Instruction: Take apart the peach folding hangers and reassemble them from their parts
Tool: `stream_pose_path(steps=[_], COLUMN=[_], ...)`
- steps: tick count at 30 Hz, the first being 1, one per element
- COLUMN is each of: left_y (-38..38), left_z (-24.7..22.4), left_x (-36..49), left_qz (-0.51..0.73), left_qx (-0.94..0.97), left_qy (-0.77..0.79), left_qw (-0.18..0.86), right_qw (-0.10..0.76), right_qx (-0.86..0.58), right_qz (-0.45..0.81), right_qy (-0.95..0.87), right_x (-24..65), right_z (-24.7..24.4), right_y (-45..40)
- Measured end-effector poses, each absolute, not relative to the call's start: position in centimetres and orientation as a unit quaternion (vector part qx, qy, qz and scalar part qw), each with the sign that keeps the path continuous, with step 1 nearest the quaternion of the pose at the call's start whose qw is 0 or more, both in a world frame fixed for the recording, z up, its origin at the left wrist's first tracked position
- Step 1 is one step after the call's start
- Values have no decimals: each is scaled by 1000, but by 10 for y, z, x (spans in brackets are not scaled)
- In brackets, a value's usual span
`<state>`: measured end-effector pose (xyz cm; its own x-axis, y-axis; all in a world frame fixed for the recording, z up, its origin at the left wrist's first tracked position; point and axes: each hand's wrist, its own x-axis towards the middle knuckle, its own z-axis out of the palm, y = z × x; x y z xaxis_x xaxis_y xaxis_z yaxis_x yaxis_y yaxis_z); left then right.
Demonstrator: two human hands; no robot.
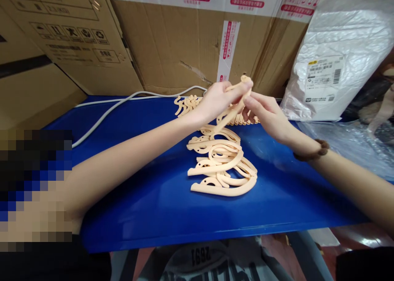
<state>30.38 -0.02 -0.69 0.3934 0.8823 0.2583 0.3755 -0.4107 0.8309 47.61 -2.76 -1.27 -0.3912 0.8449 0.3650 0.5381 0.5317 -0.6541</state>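
Both hands are raised above the far middle of the blue table (147, 207), holding a cream plastic folding hanger (228, 120) between them. My left hand (220, 98) pinches its upper end with thumb and fingers. From the other side, my right hand (264, 112) grips it just below, fingers curled. Part of this hanger is covered by the fingers. Below the hands lies a row of overlapping folded hangers (227, 188), reaching toward the front. Behind my left wrist is a cluster of cream hooks (186, 104). More cream pieces (243, 120) stand lined up behind my right fingers, partly hidden.
Large cardboard boxes (172, 42) wall off the back and left. A white cable (104, 120) curves over the table's left side. At the back right stands a white plastic parcel (335, 59), with clear plastic wrap (347, 141) beside it. The table's front edge is near my body.
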Motion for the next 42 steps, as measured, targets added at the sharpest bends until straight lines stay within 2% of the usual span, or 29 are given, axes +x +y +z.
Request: stream_pose_path(steps=[3,8,10,13,16,19,22,25,28,30,35,37,40,42], left_y=[-10,-10,-11,-15,-17,-11,6,29,48,57,67,64,51,42], left_z=[-4,-4,-5,-9,-15,-20,-23,-26,-31,-36,-42,-38,-26,-17], left_x=[299,279,272,266,261,254,245,239,243,251,266,269,270,269], left_qz=[419,480,468,450,458,461,461,428,342,310,311,333,330,322], left_qx=[712,679,687,716,759,780,774,757,739,730,749,722,663,614], left_qy=[390,412,423,423,409,404,421,461,498,504,514,534,478,406], left_qw=[406,373,361,326,218,124,106,176,299,343,279,288,473,596], right_qw=[387,412,388,309,232,256,331,371,378,381,435,452,513,597], right_qx=[-438,-485,-493,-506,-497,-468,-482,-515,-528,-531,-519,-512,-499,-471], right_qz=[264,228,178,54,-19,77,247,347,366,356,378,386,375,338], right_qy=[-767,-737,-758,-804,-836,-843,-773,-690,-667,-668,-632,-620,-589,-555], right_x=[461,465,469,471,469,467,465,464,462,459,454,455,459,461], right_z=[-6,5,9,13,14,14,17,20,20,17,8,4,-2,-6], right_y=[-34,-25,-23,-23,-23,-18,-14,-12,-9,-6,9,18,40,58])
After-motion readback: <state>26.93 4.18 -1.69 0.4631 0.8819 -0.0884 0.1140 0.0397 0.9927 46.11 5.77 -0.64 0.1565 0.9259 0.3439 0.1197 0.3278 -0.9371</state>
